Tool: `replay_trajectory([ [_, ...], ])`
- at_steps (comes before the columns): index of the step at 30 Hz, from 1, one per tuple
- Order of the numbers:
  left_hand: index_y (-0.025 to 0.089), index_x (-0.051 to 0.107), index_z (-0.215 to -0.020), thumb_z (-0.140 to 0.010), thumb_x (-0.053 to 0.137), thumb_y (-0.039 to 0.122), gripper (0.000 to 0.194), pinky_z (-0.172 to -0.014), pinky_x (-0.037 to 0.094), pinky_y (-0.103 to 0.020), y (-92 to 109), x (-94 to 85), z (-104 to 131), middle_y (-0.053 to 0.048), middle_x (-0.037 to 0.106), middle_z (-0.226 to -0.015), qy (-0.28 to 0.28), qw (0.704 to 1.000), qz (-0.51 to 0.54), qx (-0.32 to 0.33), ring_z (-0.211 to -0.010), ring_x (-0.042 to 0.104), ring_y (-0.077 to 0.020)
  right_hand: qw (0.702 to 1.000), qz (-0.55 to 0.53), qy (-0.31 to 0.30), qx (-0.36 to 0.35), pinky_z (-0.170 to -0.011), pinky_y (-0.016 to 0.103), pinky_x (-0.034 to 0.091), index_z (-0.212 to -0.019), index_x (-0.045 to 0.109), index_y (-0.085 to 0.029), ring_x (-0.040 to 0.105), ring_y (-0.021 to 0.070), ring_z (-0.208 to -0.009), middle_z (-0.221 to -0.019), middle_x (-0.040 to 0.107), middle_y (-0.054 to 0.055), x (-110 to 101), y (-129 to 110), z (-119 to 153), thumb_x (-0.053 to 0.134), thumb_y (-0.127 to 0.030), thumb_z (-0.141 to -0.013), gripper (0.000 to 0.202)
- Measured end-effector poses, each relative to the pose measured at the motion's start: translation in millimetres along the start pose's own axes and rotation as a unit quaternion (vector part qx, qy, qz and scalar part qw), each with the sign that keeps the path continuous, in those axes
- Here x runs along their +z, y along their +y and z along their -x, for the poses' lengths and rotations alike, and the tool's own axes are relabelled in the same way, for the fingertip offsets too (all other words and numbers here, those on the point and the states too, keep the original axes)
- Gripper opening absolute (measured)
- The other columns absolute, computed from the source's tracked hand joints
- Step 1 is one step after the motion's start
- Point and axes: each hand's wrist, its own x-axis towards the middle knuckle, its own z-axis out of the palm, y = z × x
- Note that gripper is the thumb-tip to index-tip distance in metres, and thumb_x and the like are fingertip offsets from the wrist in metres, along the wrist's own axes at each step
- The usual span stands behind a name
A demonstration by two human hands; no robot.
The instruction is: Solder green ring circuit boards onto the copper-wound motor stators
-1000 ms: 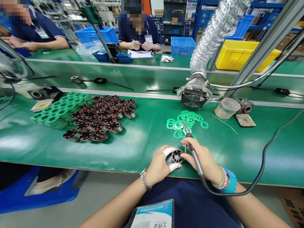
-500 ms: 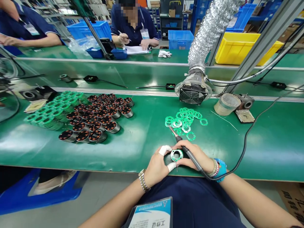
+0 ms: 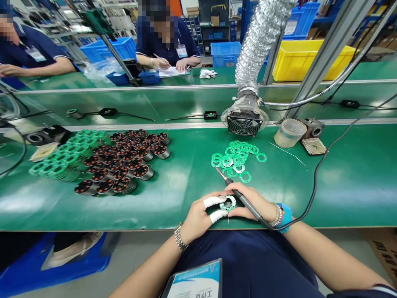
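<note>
- The green-and-white ring-shaped circuit board (image 3: 233,203) is between the two hands, close to the near edge of the table; what lies under it is mostly hidden by the fingers.
- The left hand (image 3: 197,215), two of its digits wrapped in white, grasps the ring from the left.
- The right hand (image 3: 256,203) grips a soldering iron with a dark handle and a slim metal tip (image 3: 246,202), while its thumb and fingertips reach the ring's right side.
- The iron slants up and left; its tip is beside a loose cluster of flat green ring boards (image 3: 240,158), and whether it touches one cannot be told.
- A black cord (image 3: 315,182) runs from the handle off to the right.
- Left of the hands, silvery metal cylinders with copper windings (image 3: 124,161) stand in close rows, next to stacked green perforated boards (image 3: 66,155).
- Beyond the cluster, a black round-grilled fan (image 3: 244,125) hangs from a crinkled silver duct (image 3: 252,49).
- Right of the fan are a cloudy round tub (image 3: 290,134) and a small square tray (image 3: 314,146).
- Across the green tabletop (image 3: 186,186), a co-worker in navy (image 3: 169,43) holds a pen over white paper.
</note>
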Motion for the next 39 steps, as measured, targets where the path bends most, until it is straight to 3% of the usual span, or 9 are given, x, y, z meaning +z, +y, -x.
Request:
replay_trajectory([
  [4,0.019,0.065,-0.1,-0.076,0.065,0.026,0.026,-0.087,0.052,-0.035,-2.1,-0.3,3.2,-0.009,0.066,-0.11,0.002,1.0,-0.012,-0.012,-0.098,0.063,-0.0209,0.996,0.015,0.091,-0.012,-0.083,0.029,0.049,-0.112,0.048,-0.021,0.06,0.0165,-0.094,-0.104,0.061,0.005,-3.6,-3.0,10.5,0.067,-0.024,-0.078,0.039],
  [8,0.019,0.065,-0.104,-0.076,0.065,0.024,0.029,-0.092,0.05,-0.035,-2.1,-1.9,3.8,-0.008,0.065,-0.113,-0.01,0.999,-0.027,-0.031,-0.101,0.062,-0.0207,0.987,0.039,0.153,-0.006,-0.079,0.026,0.05,-0.111,0.046,-0.021,0.062,0.0138,-0.089,-0.098,0.064,0.004,-1.2,-1.7,22.3,0.051,-0.012,-0.085,0.028],
  [14,0.022,0.065,-0.106,-0.076,0.065,0.022,0.031,-0.093,0.049,-0.034,-4.1,-1.3,3.9,-0.005,0.065,-0.114,-0.011,0.999,-0.009,-0.037,-0.103,0.062,-0.0199,0.991,0.07,0.107,-0.034,-0.08,0.026,0.048,-0.108,0.048,-0.017,0.058,0.0138,-0.09,-0.099,0.06,0.005,4.1,4.0,20.4,0.043,-0.007,-0.086,0.025],
  [20,0.023,0.065,-0.105,-0.074,0.067,0.02,0.032,-0.092,0.05,-0.034,-6.3,-0.2,5.7,-0.004,0.066,-0.11,0.007,0.999,-0.015,-0.028,-0.101,0.063,-0.0196,0.992,0.094,0.049,-0.064,-0.073,0.027,0.048,-0.11,0.048,-0.015,0.053,0.0154,-0.081,-0.089,0.056,0.006,0.5,1.6,16.9,0.039,-0.02,-0.092,0.021],
  [27,0.021,0.065,-0.102,-0.073,0.068,0.022,0.029,-0.09,0.05,-0.036,-3.8,4.3,6.6,-0.007,0.067,-0.108,0.016,0.999,-0.025,-0.035,-0.099,0.063,-0.021,0.992,0.108,0.025,-0.063,-0.076,0.03,0.048,-0.114,0.048,-0.017,0.053,0.0167,-0.085,-0.093,0.055,0.007,0.0,1.8,17.4,0.041,-0.021,-0.092,0.023],
  [30,0.022,0.064,-0.103,-0.074,0.066,0.024,0.028,-0.093,0.048,-0.039,-1.6,5.5,8.5,-0.007,0.065,-0.111,0.016,0.997,-0.014,-0.068,-0.103,0.061,-0.0225,0.991,0.104,0.06,-0.056,-0.08,0.032,0.048,-0.115,0.046,-0.017,0.054,0.0169,-0.091,-0.099,0.056,0.008,0.7,-1.1,18.1,0.042,-0.015,-0.09,0.025],
  [35,0.025,0.036,-0.134,-0.064,0.076,0.027,0.081,-0.106,0.031,-0.044,-0.5,-18.7,13.7,-0.011,0.049,-0.132,-0.068,0.975,0.173,-0.123,-0.121,0.046,-0.0274,0.987,0.113,0.087,-0.071,-0.078,0.033,0.05,-0.117,0.045,-0.019,0.055,0.0187,-0.089,-0.099,0.057,0.008,6.1,-5.4,17.3,0.051,-0.015,-0.086,0.031],
  [37,0.023,0.034,-0.134,-0.069,0.072,0.031,0.077,-0.104,0.034,-0.045,-3.1,-30.6,13.5,-0.014,0.049,-0.132,-0.061,0.944,0.283,-0.16,-0.12,0.048,-0.0275,0.987,0.12,0.082,-0.073,-0.077,0.033,0.05,-0.116,0.045,-0.019,0.055,0.019,-0.089,-0.099,0.057,0.008,8.3,-4.7,16.3,0.051,-0.017,-0.087,0.031],
  [39,0.019,0.049,-0.12,-0.074,0.067,0.03,0.051,-0.097,0.042,-0.042,-5.8,-36.0,10.1,-0.014,0.059,-0.119,-0.011,0.924,0.316,-0.217,-0.107,0.058,-0.0248,0.987,0.125,0.078,-0.063,-0.075,0.032,0.051,-0.115,0.046,-0.019,0.056,0.0185,-0.086,-0.097,0.057,0.008,9.2,-3.9,15.4,0.051,-0.018,-0.087,0.029],
])
